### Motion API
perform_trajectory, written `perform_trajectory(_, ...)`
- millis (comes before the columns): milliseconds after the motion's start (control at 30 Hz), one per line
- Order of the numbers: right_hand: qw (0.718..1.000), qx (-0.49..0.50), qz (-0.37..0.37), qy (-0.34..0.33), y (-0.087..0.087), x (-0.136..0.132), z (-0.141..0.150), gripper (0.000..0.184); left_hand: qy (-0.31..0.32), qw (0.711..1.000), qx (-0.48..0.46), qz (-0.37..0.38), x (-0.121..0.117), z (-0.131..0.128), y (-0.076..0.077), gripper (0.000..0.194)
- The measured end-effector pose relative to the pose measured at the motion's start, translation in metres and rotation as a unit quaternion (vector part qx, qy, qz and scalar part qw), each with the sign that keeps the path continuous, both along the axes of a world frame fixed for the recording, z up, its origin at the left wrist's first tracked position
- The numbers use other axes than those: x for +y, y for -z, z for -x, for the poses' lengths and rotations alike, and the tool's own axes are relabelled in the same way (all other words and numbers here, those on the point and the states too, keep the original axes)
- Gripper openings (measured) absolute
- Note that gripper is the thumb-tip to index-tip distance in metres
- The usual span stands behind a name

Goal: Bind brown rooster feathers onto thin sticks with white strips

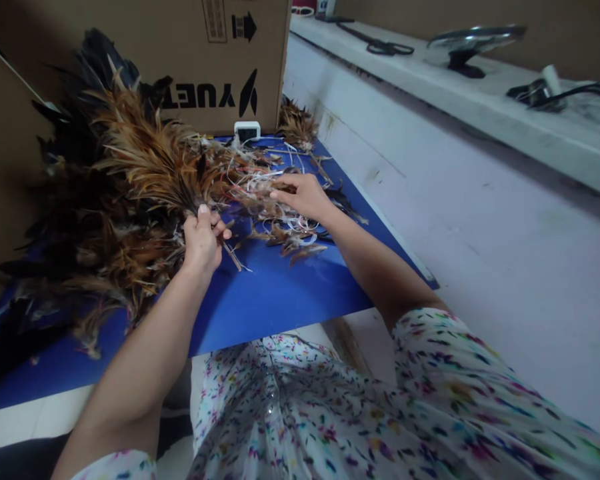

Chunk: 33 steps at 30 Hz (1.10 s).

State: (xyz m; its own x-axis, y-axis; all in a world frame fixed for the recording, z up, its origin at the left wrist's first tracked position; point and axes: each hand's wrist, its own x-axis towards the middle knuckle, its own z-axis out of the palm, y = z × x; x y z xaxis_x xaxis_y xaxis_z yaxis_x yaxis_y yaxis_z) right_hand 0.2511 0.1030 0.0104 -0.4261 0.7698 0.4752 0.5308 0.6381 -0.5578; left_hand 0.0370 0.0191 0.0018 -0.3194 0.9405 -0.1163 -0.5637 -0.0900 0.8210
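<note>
My left hand point(203, 239) is closed around the base of a bundle of brown and black feathers point(147, 143). The feathers fan out up and to the left, and a thin stick end point(233, 255) pokes out below my fingers. To the right, my right hand point(304, 195) reaches into a tangle of loose feathers and white and red strings point(260, 183). Its thumb and forefinger are stretched out and a little apart; the fingertips are partly lost among the scraps, and nothing held shows clearly.
A large heap of dark feathers point(95, 233) covers the left of the blue table point(275, 293). A cardboard box point(195, 53) stands behind, with a small white device point(247, 131) before it. Scissors point(387, 48) and a round glass object point(473, 40) rest on the right-hand ledge point(505, 100).
</note>
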Motion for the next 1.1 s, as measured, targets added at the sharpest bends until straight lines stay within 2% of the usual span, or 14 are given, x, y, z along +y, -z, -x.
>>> perform_trajectory(367,0.999,-0.029,0.01,0.018,0.012,0.003,-0.014,0.03,-0.004,1.0,0.003,0.004,0.0,0.0,0.0,0.031)
perform_trajectory(567,0.999,0.026,0.009,0.032,0.016,0.007,-0.021,0.035,-0.003,1.0,0.0,0.005,-0.001,-0.001,-0.001,0.032)
perform_trajectory(1100,0.998,0.017,0.023,0.062,0.007,-0.001,-0.022,0.033,0.001,1.0,0.001,0.006,-0.001,0.0,0.0,0.032)
